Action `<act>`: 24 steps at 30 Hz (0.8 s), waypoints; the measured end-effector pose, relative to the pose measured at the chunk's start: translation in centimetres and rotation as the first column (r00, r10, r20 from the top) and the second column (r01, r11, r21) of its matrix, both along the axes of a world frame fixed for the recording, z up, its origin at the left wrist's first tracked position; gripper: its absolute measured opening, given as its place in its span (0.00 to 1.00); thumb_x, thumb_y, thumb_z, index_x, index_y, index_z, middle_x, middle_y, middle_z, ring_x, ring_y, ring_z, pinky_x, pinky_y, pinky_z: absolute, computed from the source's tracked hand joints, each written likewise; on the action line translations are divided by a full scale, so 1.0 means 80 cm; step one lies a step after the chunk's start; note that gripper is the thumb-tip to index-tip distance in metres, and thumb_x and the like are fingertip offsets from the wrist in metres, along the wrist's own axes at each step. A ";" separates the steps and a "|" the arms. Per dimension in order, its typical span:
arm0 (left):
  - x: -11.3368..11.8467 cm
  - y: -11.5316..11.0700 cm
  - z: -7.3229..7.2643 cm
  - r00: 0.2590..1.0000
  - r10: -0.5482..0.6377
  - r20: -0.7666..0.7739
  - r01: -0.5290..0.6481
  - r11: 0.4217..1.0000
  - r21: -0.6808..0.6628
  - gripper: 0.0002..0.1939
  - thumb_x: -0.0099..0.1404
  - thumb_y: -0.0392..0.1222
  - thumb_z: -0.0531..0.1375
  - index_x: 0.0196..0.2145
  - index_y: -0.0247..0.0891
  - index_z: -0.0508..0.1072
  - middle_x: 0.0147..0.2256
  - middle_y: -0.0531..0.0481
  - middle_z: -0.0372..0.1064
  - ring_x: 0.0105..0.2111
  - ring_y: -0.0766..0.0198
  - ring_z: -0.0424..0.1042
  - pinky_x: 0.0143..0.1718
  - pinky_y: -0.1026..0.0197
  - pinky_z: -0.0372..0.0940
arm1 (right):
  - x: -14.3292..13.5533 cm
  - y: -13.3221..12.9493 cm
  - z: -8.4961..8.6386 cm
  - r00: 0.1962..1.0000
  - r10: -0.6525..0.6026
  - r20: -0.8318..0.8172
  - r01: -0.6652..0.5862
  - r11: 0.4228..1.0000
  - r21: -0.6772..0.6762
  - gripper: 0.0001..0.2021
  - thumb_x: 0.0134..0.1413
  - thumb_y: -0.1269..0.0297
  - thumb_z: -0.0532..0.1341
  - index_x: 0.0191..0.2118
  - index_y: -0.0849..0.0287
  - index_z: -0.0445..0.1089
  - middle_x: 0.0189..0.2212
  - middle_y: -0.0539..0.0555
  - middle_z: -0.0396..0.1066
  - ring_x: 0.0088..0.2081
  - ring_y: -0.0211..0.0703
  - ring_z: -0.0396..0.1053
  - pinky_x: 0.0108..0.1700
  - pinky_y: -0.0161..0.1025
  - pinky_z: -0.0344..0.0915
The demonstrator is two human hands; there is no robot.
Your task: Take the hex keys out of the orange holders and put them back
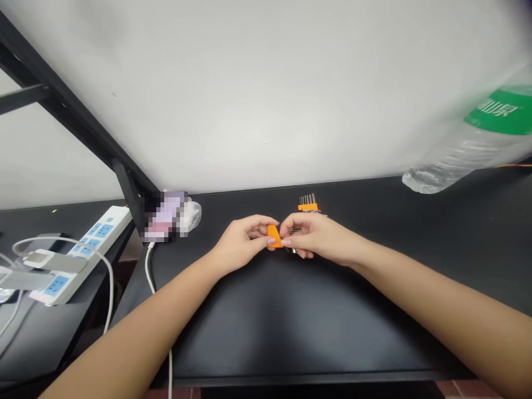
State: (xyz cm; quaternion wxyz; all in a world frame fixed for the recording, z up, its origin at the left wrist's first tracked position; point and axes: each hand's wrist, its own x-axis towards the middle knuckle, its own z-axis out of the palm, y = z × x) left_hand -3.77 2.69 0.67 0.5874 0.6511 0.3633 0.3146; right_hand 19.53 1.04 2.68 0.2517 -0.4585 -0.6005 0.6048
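Observation:
Between the fingertips of my left hand (245, 241) is a small orange holder (274, 236), above the black table (291, 327). My right hand (318, 235) is closed at the holder's right side, its thumb and index fingertip meeting at the edge. Small dark and metallic pieces show under and between my right fingers; what exactly those fingers grip is too small to tell. Just behind my right hand, a second orange holder (308, 208) lies on the table with a row of metal hex keys standing out of it.
On the left are a white power strip (90, 249) with plugs and cables, a black metal frame (83, 122), a blurred-out phone-like item (166, 216) and crumpled plastic (192, 215). A plastic-wrapped pack with a green label (501, 111) leans at the right wall.

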 end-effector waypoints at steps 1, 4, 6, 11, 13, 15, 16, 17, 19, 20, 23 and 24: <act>0.000 0.001 0.001 1.000 0.003 0.024 -0.002 1.000 -0.019 0.19 0.63 0.42 0.69 0.50 0.35 0.76 0.39 0.43 0.79 0.38 0.57 0.80 0.47 0.53 0.74 | -0.005 -0.002 -0.002 0.999 -0.016 -0.027 0.016 1.000 -0.001 0.17 0.53 0.53 0.71 0.41 0.59 0.71 0.29 0.50 0.73 0.24 0.34 0.66 0.24 0.32 0.62; -0.002 0.004 0.002 0.997 0.012 0.082 -0.007 0.998 -0.063 0.19 0.62 0.43 0.70 0.49 0.35 0.76 0.37 0.44 0.79 0.35 0.59 0.80 0.42 0.55 0.74 | -0.014 -0.005 -0.008 0.999 -0.023 -0.048 0.023 1.000 0.000 0.19 0.52 0.49 0.71 0.39 0.58 0.68 0.26 0.47 0.71 0.20 0.32 0.62 0.20 0.32 0.58; -0.002 0.006 0.002 0.992 0.044 0.114 -0.035 0.996 -0.081 0.19 0.61 0.42 0.71 0.48 0.35 0.76 0.36 0.45 0.79 0.34 0.60 0.80 0.41 0.56 0.74 | -0.016 -0.007 -0.011 0.999 -0.034 -0.012 0.035 0.999 0.040 0.20 0.53 0.46 0.70 0.38 0.57 0.67 0.25 0.46 0.70 0.18 0.33 0.62 0.20 0.33 0.57; -0.003 0.010 0.000 0.969 0.144 0.199 -0.128 0.988 -0.087 0.19 0.60 0.41 0.71 0.47 0.34 0.75 0.34 0.45 0.79 0.32 0.59 0.80 0.42 0.54 0.74 | -0.012 -0.011 -0.016 0.948 -0.225 0.225 0.076 0.847 0.527 0.16 0.65 0.51 0.60 0.32 0.57 0.68 0.24 0.49 0.67 0.25 0.39 0.65 0.29 0.38 0.61; -0.002 0.009 -0.001 0.972 0.135 0.194 -0.123 0.990 -0.074 0.18 0.60 0.41 0.71 0.46 0.34 0.74 0.34 0.45 0.79 0.32 0.59 0.80 0.41 0.54 0.74 | -0.010 -0.013 -0.017 0.905 -0.266 0.331 -0.064 0.686 0.725 0.15 0.68 0.57 0.57 0.30 0.58 0.69 0.27 0.52 0.67 0.29 0.40 0.64 0.34 0.39 0.60; -0.002 0.006 -0.001 0.978 0.111 0.176 -0.103 0.993 -0.056 0.17 0.61 0.40 0.70 0.46 0.34 0.75 0.35 0.45 0.79 0.33 0.59 0.80 0.42 0.54 0.74 | -0.011 -0.015 -0.018 0.867 -0.272 0.418 -0.197 0.584 0.787 0.15 0.69 0.61 0.55 0.30 0.59 0.70 0.29 0.52 0.67 0.30 0.39 0.64 0.35 0.39 0.59; -0.001 0.005 -0.001 0.981 0.101 0.167 -0.094 0.995 -0.045 0.17 0.62 0.40 0.70 0.46 0.34 0.75 0.36 0.45 0.79 0.34 0.59 0.80 0.42 0.54 0.74 | -0.011 -0.017 -0.018 0.851 -0.272 0.449 -0.237 0.564 0.791 0.15 0.69 0.62 0.55 0.31 0.59 0.70 0.29 0.53 0.67 0.30 0.39 0.64 0.35 0.39 0.59; -0.001 0.004 0.000 0.983 0.095 0.159 -0.091 0.995 -0.034 0.16 0.62 0.39 0.69 0.46 0.34 0.75 0.36 0.45 0.79 0.34 0.59 0.80 0.42 0.54 0.74 | -0.012 -0.018 -0.018 0.837 -0.273 0.474 -0.265 0.556 0.788 0.15 0.70 0.62 0.54 0.32 0.60 0.70 0.30 0.53 0.67 0.30 0.39 0.64 0.35 0.39 0.59; 0.001 0.003 0.000 0.983 0.094 0.156 -0.092 0.996 -0.020 0.16 0.62 0.39 0.69 0.46 0.34 0.75 0.35 0.45 0.79 0.34 0.59 0.80 0.42 0.55 0.74 | -0.014 -0.019 -0.016 0.820 -0.274 0.503 -0.289 0.559 0.777 0.15 0.70 0.62 0.53 0.33 0.60 0.71 0.31 0.54 0.68 0.30 0.39 0.65 0.34 0.38 0.59; 0.001 0.003 0.001 0.982 0.096 0.165 -0.094 0.995 -0.019 0.16 0.62 0.39 0.69 0.46 0.34 0.75 0.35 0.45 0.78 0.34 0.59 0.80 0.42 0.55 0.74 | -0.015 -0.019 -0.015 0.822 -0.268 0.503 -0.285 0.571 0.770 0.15 0.70 0.61 0.53 0.33 0.60 0.71 0.31 0.54 0.69 0.31 0.40 0.65 0.35 0.38 0.59; 0.002 0.002 0.000 0.978 0.098 0.182 -0.096 0.995 -0.021 0.16 0.63 0.40 0.69 0.47 0.34 0.75 0.36 0.45 0.78 0.34 0.59 0.79 0.41 0.55 0.75 | -0.018 -0.019 -0.012 0.873 -0.218 0.437 -0.203 0.652 0.730 0.13 0.68 0.59 0.57 0.34 0.58 0.73 0.31 0.53 0.71 0.31 0.40 0.67 0.35 0.38 0.60; 0.002 0.002 -0.001 0.980 0.100 0.171 -0.100 0.995 -0.010 0.16 0.63 0.40 0.68 0.48 0.34 0.75 0.36 0.45 0.78 0.34 0.59 0.79 0.41 0.55 0.74 | -0.019 -0.019 -0.012 0.895 -0.197 0.400 -0.160 0.696 0.700 0.13 0.67 0.58 0.58 0.34 0.58 0.74 0.30 0.53 0.71 0.30 0.40 0.67 0.35 0.38 0.61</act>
